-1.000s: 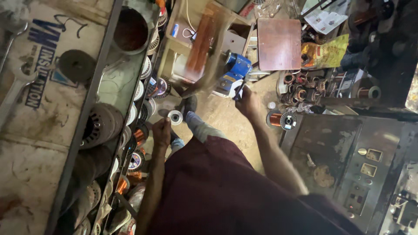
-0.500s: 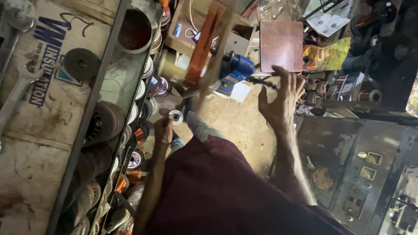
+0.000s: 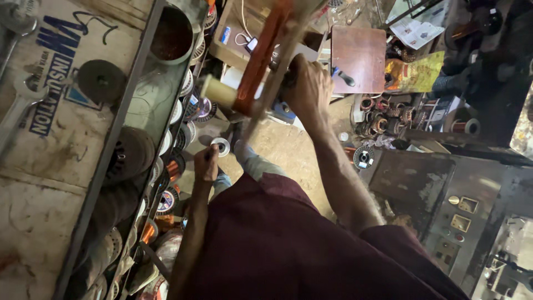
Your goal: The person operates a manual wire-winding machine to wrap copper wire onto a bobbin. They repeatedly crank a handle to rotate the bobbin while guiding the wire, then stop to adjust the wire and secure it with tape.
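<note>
My right hand (image 3: 308,83) is raised and closed around the metal frame of a hand winder (image 3: 280,61). The winder carries a band of copper-coloured wire (image 3: 256,61) and a pale cylindrical handle (image 3: 216,91) at its left end. Lower down, my left hand (image 3: 206,162) is curled into a fist next to a small white spool (image 3: 221,146) on the sandy floor. What the left fingers pinch is too small to tell. My dark red garment (image 3: 288,244) fills the lower middle.
A glass-fronted rack (image 3: 139,122) with several wire spools runs down the left, with a printed cardboard sheet (image 3: 50,111) beside it. A brown board (image 3: 358,53), a yellow bag (image 3: 413,72), copper coils (image 3: 383,111), a spool (image 3: 363,157) and a grey switch panel (image 3: 455,211) lie right.
My right hand rose from the floor clutter near a blue object and took hold of the winder frame. The view moved closer. My left hand stayed by the white spool.
</note>
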Motion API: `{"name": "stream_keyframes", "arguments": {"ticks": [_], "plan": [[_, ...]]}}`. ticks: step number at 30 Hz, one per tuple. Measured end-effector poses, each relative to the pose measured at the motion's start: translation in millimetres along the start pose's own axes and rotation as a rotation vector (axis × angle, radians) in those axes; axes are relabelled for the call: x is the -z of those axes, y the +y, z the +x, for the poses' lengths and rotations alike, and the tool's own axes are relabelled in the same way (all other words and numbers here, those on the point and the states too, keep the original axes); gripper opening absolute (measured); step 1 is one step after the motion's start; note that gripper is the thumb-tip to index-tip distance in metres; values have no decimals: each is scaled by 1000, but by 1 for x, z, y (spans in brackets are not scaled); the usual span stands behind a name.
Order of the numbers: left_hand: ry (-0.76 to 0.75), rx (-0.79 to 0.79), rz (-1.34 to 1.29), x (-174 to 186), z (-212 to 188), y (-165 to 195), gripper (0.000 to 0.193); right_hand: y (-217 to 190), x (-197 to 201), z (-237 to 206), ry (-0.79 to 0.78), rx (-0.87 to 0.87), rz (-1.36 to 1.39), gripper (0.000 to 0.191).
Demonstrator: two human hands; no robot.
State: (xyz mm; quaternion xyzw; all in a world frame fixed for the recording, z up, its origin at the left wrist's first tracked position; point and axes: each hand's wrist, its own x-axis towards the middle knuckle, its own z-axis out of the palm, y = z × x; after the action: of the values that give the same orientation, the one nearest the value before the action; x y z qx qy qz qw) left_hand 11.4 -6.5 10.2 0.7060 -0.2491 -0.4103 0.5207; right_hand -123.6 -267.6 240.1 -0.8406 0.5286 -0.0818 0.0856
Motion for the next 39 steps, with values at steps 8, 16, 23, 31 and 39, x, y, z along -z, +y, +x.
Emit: {"name": "stream_keyframes", "arguments": {"ticks": [8, 16, 23, 31, 39], "plan": [[-28, 28, 71, -9, 14, 8, 56, -6, 2, -3, 15, -90, 20, 40], [-20, 4, 86, -17, 33, 20, 58, 6, -8, -4, 34, -28, 27, 25], [-32, -49, 203, -17, 66, 46, 54, 6, -7, 5, -82, -51, -9, 10], [-74, -375, 316, -22, 96, 52, 26, 6, 10, 6, 86, 220, 209, 27], [54, -568, 612, -12, 99, 48, 21, 10, 28, 39, -500, 118, 273, 30]]}}
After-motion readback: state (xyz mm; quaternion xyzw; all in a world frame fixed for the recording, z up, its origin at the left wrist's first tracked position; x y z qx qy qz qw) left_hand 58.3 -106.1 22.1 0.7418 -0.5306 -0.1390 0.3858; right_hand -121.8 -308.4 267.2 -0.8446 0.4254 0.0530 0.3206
